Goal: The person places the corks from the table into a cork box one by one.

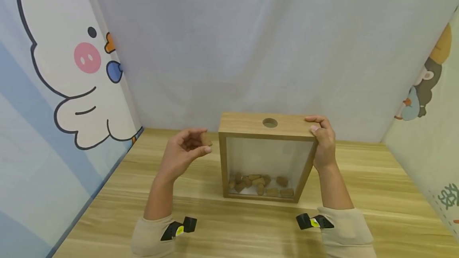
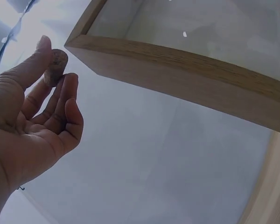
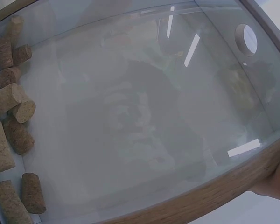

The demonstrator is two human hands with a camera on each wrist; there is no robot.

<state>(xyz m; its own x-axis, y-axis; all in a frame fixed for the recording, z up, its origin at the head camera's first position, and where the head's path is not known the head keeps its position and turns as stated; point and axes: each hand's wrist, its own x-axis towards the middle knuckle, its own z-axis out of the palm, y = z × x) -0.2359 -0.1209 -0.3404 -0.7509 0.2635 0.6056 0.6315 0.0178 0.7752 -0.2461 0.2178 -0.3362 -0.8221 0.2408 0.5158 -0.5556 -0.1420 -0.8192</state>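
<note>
A cork (image 1: 206, 139) is pinched between the thumb and fingers of my left hand (image 1: 179, 152), just left of a wooden-framed box (image 1: 265, 126) with a clear front. In the left wrist view the same cork (image 2: 56, 68) shows near the box's corner, apart from it. My right hand (image 1: 324, 142) grips the box's top right corner, thumb at the front edge and fingers over the top. A round hole (image 1: 270, 122) opens in the box's top. Several corks (image 1: 258, 180) lie loose along the bottom inside, seen close in the right wrist view as brown cork stoppers (image 3: 33, 192).
The box stands upright on a wood-grain table (image 1: 222, 226). Behind it hangs a pale curtain (image 1: 251, 51). Cartoon-printed panels flank the table, with a white bird figure (image 1: 61, 31) at the left. Black wrist devices (image 1: 179, 228) sit on both sleeves.
</note>
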